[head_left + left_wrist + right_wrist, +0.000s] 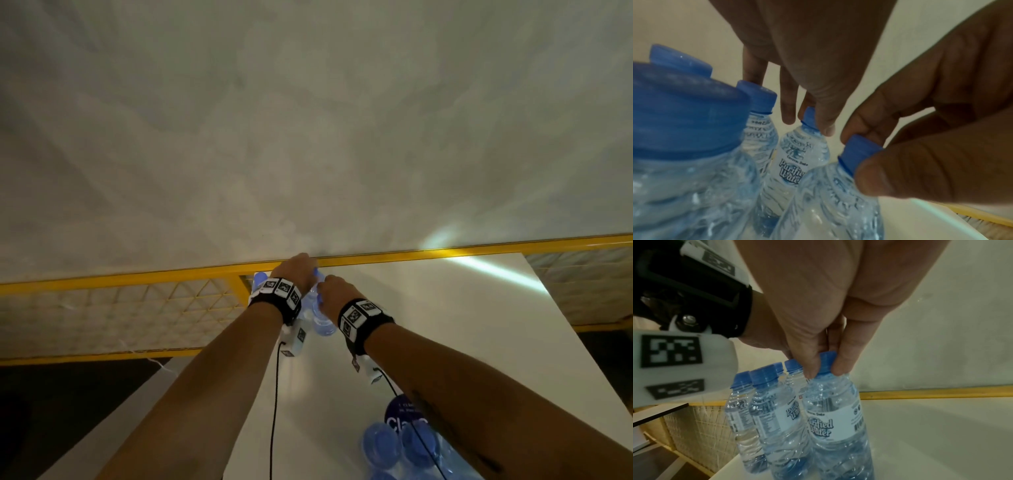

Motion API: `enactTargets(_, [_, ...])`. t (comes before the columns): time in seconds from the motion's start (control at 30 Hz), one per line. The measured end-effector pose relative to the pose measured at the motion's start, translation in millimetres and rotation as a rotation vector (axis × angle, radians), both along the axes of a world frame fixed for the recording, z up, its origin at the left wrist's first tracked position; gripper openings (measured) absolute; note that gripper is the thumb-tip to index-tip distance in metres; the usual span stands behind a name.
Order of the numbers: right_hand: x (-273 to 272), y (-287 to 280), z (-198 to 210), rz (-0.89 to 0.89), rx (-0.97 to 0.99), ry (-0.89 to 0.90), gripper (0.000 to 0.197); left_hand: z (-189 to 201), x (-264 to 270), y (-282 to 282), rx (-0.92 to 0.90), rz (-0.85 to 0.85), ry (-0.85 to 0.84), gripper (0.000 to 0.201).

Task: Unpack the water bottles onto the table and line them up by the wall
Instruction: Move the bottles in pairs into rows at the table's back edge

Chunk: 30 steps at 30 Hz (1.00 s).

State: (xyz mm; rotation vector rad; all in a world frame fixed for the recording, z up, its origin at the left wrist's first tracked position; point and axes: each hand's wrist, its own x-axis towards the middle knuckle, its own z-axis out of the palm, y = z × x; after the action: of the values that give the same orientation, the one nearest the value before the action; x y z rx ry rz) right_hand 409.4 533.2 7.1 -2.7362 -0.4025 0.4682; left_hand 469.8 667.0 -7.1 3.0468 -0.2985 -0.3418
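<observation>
Both my hands' fingers pinch bottle caps (827, 363) at mid-frame; a careless set-down could topple the crowded bottles (764, 410) beside them.

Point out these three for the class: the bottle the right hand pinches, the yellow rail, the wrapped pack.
Pinched bottle (835, 417), right wrist view, on its label.
Yellow rail (479, 251), head view, top bar.
Wrapped pack (400, 445), head view, a cap.

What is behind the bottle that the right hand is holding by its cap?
Behind the bottle pinched by the right hand stand more water bottles in a cluster, with the wall beyond. Their exact number is unclear, since they cover each other.
</observation>
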Motion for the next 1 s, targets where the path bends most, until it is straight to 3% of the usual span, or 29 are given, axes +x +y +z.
enactTargets(0.17, [10.0, 10.9, -4.0, -0.044, 0.015, 0.024, 0.021, 0.8, 3.2, -1.2, -0.012, -0.012, 0.015, 0.026])
enactTargets(0.43, [6.5, 23.2, -5.8, -0.080, 0.063, 0.028, 0.038, 8.4, 2.1, 3.8, -0.066, 0.010, 0.070, 0.021])
enactTargets(0.53, [0.3, 21.0, 3.2, -0.084, 0.073, 0.055, 0.036, 11.6, -2.8, 8.8, -0.101, 0.033, 0.102, 0.029])
enactTargets(0.63, [-12.9, 7.4, 17.8, -0.107, 0.159, 0.087, 0.043, 16.9, -16.7, 13.8, -0.134, 0.049, 0.099, 0.052])
enactTargets(0.7, [-33.5, -6.6, 30.5, -0.073, 0.163, 0.075, 0.052, 26.7, -35.3, 11.9, -0.114, 0.054, 0.030, 0.060])
enactTargets(0.8, [-83.8, -38.2, 39.7, 0.055, 0.085, 0.064, 0.050, 42.4, -82.0, -4.0, -0.252, -0.050, -0.131, 0.036])
enactTargets(0.9, [-154.1, -80.4, 44.2, 0.145, 0.045, 0.163, 0.041, 42.4, -152.0, -25.7, -0.377, -0.231, -0.057, 0.032])
enactTargets(1.0, [-219.3, -103.4, 52.3, 0.218, -0.036, 0.263, 0.029, 36.4, -221.7, -49.6, -0.397, -0.362, 0.124, 0.044])
